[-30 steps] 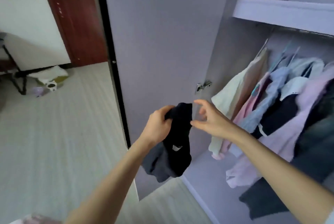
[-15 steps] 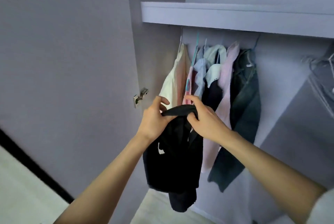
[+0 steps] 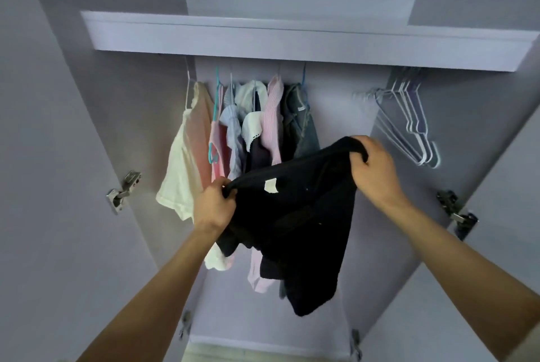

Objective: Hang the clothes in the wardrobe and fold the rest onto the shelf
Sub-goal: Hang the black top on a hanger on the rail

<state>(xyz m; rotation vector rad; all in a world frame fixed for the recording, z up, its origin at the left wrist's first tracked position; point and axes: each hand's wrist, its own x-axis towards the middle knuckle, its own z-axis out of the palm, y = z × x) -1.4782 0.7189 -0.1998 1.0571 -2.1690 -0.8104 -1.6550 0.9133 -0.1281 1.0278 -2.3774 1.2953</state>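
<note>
Six or so garments [image 3: 251,128] already hang at the rail's left end; bare hangers [image 3: 409,125] wait at its right. Left hand [image 3: 214,205] and right hand [image 3: 372,170] each grip the black garment [image 3: 295,221], spread before the wardrobe, not yet hung or folded onto the shelf [image 3: 292,40].

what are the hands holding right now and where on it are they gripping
Both hands hold one black garment, spread in front of the hanging clothes. The left hand and the right hand each grip its top edge at opposite ends, fingers curled over the fabric.
</note>
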